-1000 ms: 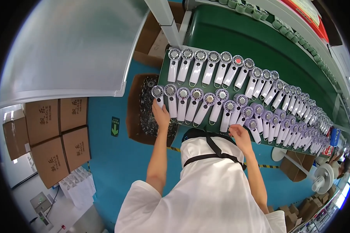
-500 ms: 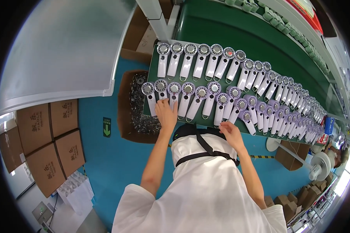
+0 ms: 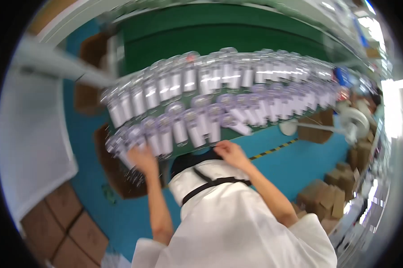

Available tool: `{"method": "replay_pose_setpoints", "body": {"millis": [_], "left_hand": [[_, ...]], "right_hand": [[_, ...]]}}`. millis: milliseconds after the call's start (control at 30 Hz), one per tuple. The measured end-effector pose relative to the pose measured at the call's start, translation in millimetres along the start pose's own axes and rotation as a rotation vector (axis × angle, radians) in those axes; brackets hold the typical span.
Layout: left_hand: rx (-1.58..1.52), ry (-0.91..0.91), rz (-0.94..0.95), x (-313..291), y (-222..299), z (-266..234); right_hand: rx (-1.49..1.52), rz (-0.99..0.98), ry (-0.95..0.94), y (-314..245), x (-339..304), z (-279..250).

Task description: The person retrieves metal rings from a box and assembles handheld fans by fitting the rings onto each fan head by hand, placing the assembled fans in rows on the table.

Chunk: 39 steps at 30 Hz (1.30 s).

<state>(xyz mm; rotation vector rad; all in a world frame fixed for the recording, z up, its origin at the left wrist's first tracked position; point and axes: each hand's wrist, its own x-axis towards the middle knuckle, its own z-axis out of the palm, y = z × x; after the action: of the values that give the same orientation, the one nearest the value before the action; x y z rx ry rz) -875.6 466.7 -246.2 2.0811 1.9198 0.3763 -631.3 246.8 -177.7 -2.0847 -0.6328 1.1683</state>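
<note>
White handheld devices point(image 3: 197, 111) with round heads lie in two curved rows across the green desk point(image 3: 237, 38), blurred by camera motion; the near row runs along the desk's near edge, the far row sits behind it toward the middle; individual pieces cannot be told apart clearly.

Left hand point(image 3: 143, 158) is at the near edge toward the desk's left corner, fingers spread over the end pieces of the near row; contact appears likely, yet whether it grips any one piece cannot be told through the blur.

Right hand point(image 3: 230, 152) rests at the near edge about mid-desk, palm down, fingers loosely extended just below a white device point(image 3: 237, 126) lying askew in the near row; nothing visibly grasped, though its grip cannot be told with certainty.

White garment point(image 3: 237, 219) with a dark strap point(image 3: 210, 184) fills the lower centre; blue floor point(image 3: 295, 161) with a striped yellow-black line lies below the desk; brown cardboard boxes point(image 3: 63, 225) stand at lower left, further cartons point(image 3: 326, 196) at right.
</note>
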Motion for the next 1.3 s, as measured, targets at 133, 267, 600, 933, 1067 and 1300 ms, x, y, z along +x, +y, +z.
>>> {"method": "replay_pose_setpoints", "body": {"millis": [133, 267, 600, 933, 1067, 1300], "left_hand": [[0.135, 0.391, 0.271, -8, -24, -12], [-0.312, 0.22, -0.021, -21, 26, -15], [-1.029, -0.2, -0.348, -67, 235, -41], [-0.97, -0.246, -0.375, -87, 321, -34], [-0.931, -0.279, -0.446, -88, 353, -38], [-1.055, -0.269, -0.457, -99, 374, -48]], "right_hand": [[0.083, -0.056, 0.008, 13, 19, -45], [0.005, -0.066, 0.277, 78, 66, -170], [-0.09, -0.058, 1.067, 198, 203, -520], [-0.831, 0.022, 0.759, 213, 285, -641], [-0.977, 0.032, 0.651, 217, 297, -649], [-0.584, -0.177, 0.967, 205, 277, -655]]}}
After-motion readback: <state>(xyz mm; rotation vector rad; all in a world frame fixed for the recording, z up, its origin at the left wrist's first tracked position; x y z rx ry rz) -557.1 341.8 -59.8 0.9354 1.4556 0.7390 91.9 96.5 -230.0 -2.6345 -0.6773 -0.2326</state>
